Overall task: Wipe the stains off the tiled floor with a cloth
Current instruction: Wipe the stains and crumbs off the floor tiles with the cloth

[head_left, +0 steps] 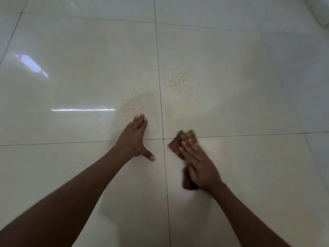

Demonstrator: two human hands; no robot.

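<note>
Glossy cream floor tiles (231, 72) fill the view, crossed by dark grout lines. Yellow-orange speckled stains lie in two patches: one (130, 104) just beyond my left fingertips, another (179, 81) right of the vertical grout line. My left hand (136, 138) lies flat on the floor, fingers straight, thumb spread. My right hand (199, 164) presses straight fingers down on a dark reddish-brown cloth (183, 139), which is motion-blurred and sticks out past the fingertips and under the palm. The cloth sits near the grout crossing, below the right stain patch.
A faint smeared, dull area (188, 111) spreads on the tile between the cloth and the right stain. Bright light reflections (82, 109) show on the left tiles. A pale object edge (324, 20) shows at the top right corner.
</note>
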